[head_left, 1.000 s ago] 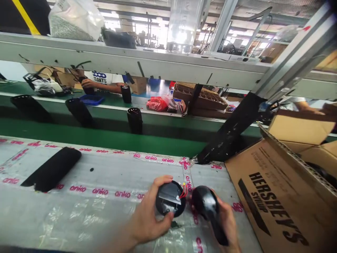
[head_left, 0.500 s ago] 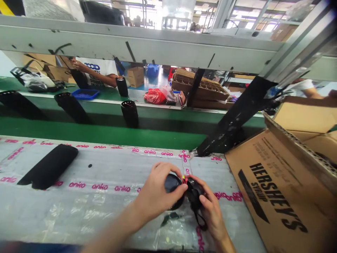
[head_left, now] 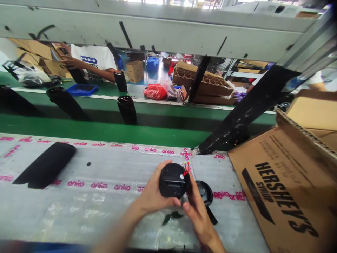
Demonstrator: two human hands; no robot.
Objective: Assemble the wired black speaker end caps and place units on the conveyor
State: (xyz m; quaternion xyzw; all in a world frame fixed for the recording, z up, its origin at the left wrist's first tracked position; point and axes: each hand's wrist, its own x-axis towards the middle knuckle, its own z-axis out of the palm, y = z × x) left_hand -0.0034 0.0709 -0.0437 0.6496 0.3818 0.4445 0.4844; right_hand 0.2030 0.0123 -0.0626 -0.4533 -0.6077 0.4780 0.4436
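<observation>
Closest to us, our left hand (head_left: 151, 196) is clamped on the round black part (head_left: 172, 180), thumb under its lower rim and fingers round the nine o'clock side. It holds the part tilted up just above the table (head_left: 105, 211), flat face toward us. Short red and yellow wires (head_left: 185, 169) stick out at its one o'clock edge, loose and not tucked in. Our right hand (head_left: 196, 211) comes in from five o'clock with its fingers against the part's three o'clock rim. The hand blocks the view there, so we cannot tell whether it is pinching the rim or only resting on it. Just past it at three o'clock, the domed black cap (head_left: 205, 191) with its strap lies on the table apart from the round part. We judge the two pieces not yet joined, with the wires still to be stowed.

Farther out:
- **Nine o'clock:** a black sleeve (head_left: 46, 168) lies flat on the taped plastic.
- **Three o'clock:** an open Hershey's carton (head_left: 284, 196) stands beside the table.
- **Twelve o'clock:** beyond the table edge runs the green conveyor (head_left: 105, 131), with a black cylinder (head_left: 126, 109) standing upright on it.
- **Eleven o'clock:** across the conveyor, another person (head_left: 92, 63) is handling a dark piece of their own.
</observation>
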